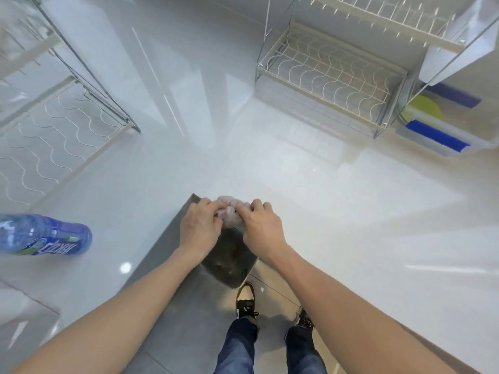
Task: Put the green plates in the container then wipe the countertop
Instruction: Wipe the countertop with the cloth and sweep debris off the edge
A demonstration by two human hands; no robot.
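My left hand (198, 228) and my right hand (260, 228) both grip a crumpled pale pink cloth (229, 211) at the inner corner of the white countertop (324, 211). The cloth is bunched between my fingers, above a dark bin (228, 260) on the floor. Far right, a yellow-green plate (424, 110) lies inside a clear container (442, 147) with blue handles, partly hidden behind the rack.
A white wire dish rack (329, 74) stands at the back right, another rack (54, 125) at the left. A blue water bottle (46, 236) lies on its side on the left counter. My legs and shoes stand on the grey floor below.
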